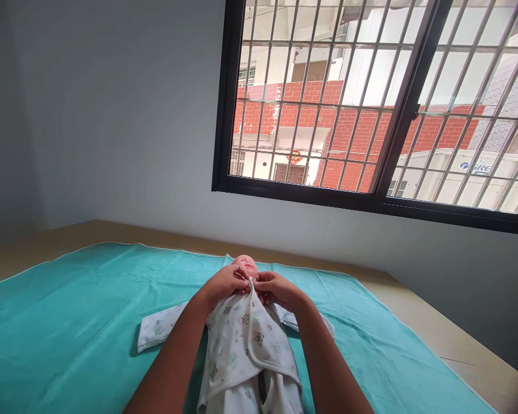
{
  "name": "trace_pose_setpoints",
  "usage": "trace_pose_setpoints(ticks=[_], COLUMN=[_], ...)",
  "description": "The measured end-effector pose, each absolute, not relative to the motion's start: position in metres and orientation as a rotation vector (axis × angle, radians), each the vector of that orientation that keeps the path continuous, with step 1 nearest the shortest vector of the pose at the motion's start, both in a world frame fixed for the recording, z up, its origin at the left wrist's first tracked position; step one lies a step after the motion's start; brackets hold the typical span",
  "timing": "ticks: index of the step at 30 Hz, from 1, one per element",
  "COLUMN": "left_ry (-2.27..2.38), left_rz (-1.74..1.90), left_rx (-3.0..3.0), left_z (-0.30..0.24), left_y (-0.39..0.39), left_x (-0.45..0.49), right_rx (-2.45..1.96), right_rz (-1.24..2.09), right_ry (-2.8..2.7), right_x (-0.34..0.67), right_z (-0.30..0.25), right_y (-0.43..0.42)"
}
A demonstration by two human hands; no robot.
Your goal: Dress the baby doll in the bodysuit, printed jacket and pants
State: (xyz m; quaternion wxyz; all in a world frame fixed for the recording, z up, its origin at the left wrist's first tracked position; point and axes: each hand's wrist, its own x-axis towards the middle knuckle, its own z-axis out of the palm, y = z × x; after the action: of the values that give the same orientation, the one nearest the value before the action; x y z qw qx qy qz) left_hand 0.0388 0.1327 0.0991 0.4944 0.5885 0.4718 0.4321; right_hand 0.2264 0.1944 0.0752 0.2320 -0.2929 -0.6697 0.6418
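A baby doll (246, 265) lies on its back on a teal blanket (69, 322), head toward the wall. It wears a white printed garment (246, 345) whose front panels overlap on the chest. My left hand (227, 283) pinches the garment's edge at the doll's neck. My right hand (276, 288) grips the opposite edge right beside it, fingers closed. The two hands almost touch just below the doll's chin. One sleeve (159, 328) lies spread flat to the left.
The blanket covers a wooden platform (440, 328) that runs along a grey wall (112, 126). A large barred window (371, 103) sits above, with brick buildings outside.
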Motion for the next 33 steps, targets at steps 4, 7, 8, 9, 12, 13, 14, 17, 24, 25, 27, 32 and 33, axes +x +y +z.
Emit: trace_pose_setpoints(ticks=[4,7,8,9,12,13,14,17,24,25,27,32,33], left_ry=[1.132,1.120,1.118,1.118,1.102,1.098,1.097,1.095,1.112,1.121,1.117,1.100,1.085], left_rz=[1.050,1.060,1.064,1.067,1.071,1.071,1.071,1.080,1.073,1.072,1.066,1.089,1.096], left_rx=[1.439,1.441,1.441,1.439,1.429,1.424,1.418,1.413,1.433,1.442,1.466,1.453,1.446], left_z=[0.096,0.095,0.096,0.096,0.097,0.097,0.097,0.094,0.098,0.099,0.099,0.095,0.095], left_y=[0.135,0.135,0.135,0.135,0.134,0.133,0.134,0.135,0.132,0.132,0.131,0.134,0.135], left_x=[0.039,0.038,0.038,0.038,0.039,0.039,0.039,0.038,0.040,0.041,0.043,0.043,0.042], right_rx=[-0.824,-0.858,-0.860,-0.859,-0.848,-0.845,-0.843,-0.844,-0.970,-0.982,-0.976,-0.917,-0.908], right_rz=[1.748,1.708,1.706,1.707,1.713,1.711,1.709,1.700,1.626,1.611,1.579,1.630,1.655], right_ry=[-1.865,-1.880,-1.878,-1.874,-1.871,-1.872,-1.876,-1.893,-1.919,-1.932,-1.967,-1.907,-1.872], right_x=[0.227,0.227,0.227,0.227,0.227,0.227,0.227,0.227,0.221,0.220,0.218,0.218,0.218], right_z=[0.074,0.072,0.071,0.071,0.070,0.071,0.071,0.075,0.082,0.082,0.083,0.083,0.082], right_y=[0.194,0.195,0.196,0.196,0.197,0.196,0.196,0.193,0.188,0.188,0.187,0.186,0.186])
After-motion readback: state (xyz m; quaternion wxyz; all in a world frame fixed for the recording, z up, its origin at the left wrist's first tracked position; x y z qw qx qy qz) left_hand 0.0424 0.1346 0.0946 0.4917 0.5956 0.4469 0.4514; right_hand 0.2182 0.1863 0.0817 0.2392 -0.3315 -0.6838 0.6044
